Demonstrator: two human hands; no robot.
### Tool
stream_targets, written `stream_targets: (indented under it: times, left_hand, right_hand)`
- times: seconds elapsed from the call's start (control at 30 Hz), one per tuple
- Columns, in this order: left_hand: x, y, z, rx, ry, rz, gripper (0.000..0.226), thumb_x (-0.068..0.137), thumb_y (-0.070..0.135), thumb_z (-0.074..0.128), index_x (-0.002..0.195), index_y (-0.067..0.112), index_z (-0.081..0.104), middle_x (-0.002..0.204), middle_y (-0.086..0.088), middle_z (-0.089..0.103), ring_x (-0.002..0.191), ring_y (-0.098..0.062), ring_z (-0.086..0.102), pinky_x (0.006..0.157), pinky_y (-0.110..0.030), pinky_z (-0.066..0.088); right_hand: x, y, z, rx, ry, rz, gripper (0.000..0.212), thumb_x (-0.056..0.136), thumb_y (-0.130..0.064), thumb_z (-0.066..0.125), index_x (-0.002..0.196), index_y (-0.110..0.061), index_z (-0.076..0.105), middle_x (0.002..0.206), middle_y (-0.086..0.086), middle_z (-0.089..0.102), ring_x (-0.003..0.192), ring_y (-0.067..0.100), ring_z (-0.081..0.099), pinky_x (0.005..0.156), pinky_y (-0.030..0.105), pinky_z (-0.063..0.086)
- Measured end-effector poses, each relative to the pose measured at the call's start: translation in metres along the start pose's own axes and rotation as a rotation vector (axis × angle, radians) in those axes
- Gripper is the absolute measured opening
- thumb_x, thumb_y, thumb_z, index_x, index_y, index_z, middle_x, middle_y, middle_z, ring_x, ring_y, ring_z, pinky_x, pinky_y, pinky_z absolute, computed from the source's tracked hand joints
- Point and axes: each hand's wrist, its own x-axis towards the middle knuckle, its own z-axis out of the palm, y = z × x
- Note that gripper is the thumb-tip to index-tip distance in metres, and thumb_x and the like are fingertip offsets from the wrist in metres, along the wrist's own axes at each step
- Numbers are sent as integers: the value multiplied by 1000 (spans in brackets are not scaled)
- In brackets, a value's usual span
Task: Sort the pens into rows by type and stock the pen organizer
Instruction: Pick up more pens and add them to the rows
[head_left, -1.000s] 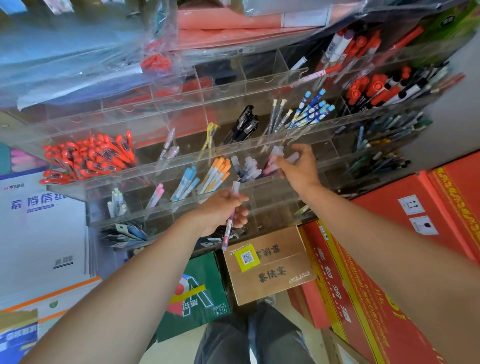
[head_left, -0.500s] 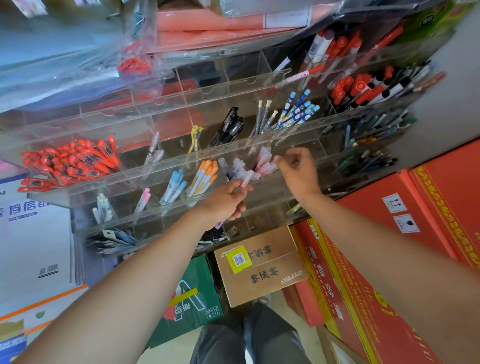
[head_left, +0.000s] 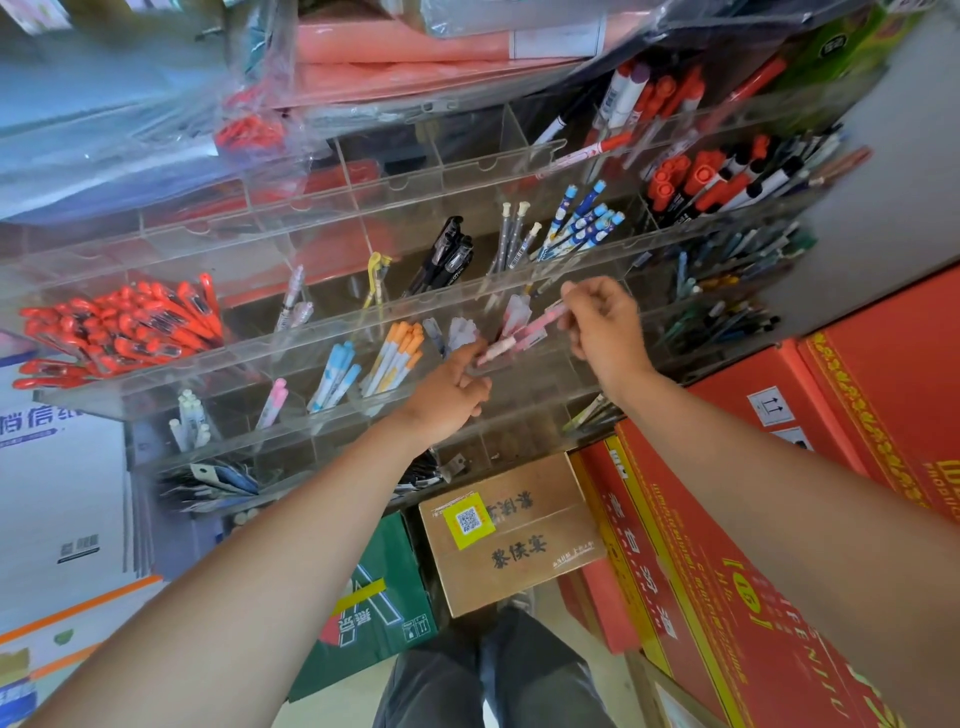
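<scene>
A clear tiered pen organizer (head_left: 358, 325) fills the shelf ahead, its compartments sorted by type: red pens (head_left: 119, 332), black pens (head_left: 447, 254), blue-capped pens (head_left: 582, 218), orange-capped pens (head_left: 397, 353), light-blue pens (head_left: 335, 374). My right hand (head_left: 605, 332) pinches the upper end of a pink pen (head_left: 540, 319) over a middle-row compartment that holds other pink and white pens. My left hand (head_left: 447, 395) is just below with loosely spread fingers. Its fingertips touch the pen's lower end, and I cannot tell whether they still grip it.
Red cartons (head_left: 779, 519) are stacked on the right. A brown box (head_left: 514, 535) and a green box (head_left: 374, 613) stand below the organizer. White cartons (head_left: 52, 493) are on the left. Plastic-wrapped packs (head_left: 156, 104) hang over the top row. Red markers (head_left: 701, 176) fill the upper right.
My left hand raised its pink pen up and to the right to the pink compartment. My right hand took hold of the upper end, and my left fingers loosened.
</scene>
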Motion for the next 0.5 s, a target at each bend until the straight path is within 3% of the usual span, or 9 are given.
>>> stream_targets:
  times: [0.13,0.23,0.33,0.43,0.5]
  left_hand:
    - [2,-12,-7,43,48,-32,56,99,13,44,150,22,24,91,-4,61,82,-15,60,87,-34,47]
    - [3,-17,-8,52,54,-47,55,99,15,46,150,20,25,81,1,58,79,-14,59,85,-35,47]
    - [4,-20,-8,51,65,-53,56,98,14,47,150,18,26,78,2,57,76,-14,56,82,-35,46]
    - [4,-20,-8,56,61,-45,55,97,12,47,149,15,28,96,-1,59,90,-22,58,87,-34,44]
    - [4,-20,-9,82,62,-49,53,98,14,47,148,14,30,115,-6,59,97,-19,56,89,-29,41]
  right_hand:
    - [14,-3,-3,-26,181,-157,19,92,-26,62,78,-19,51,60,0,57,49,5,49,53,20,37]
    - [16,3,3,-132,144,-180,20,88,-29,66,77,-20,53,65,3,57,53,10,50,56,26,39]
    - [16,14,13,-302,68,-179,11,86,-19,69,83,-14,60,68,-3,55,60,9,50,58,22,42]
    - [13,23,21,-388,-13,-143,10,86,-8,68,95,-5,66,70,-7,55,61,4,49,54,11,41]
    - [12,27,23,-412,-36,-122,13,85,-5,68,97,-4,68,67,-9,55,58,2,49,51,11,39]
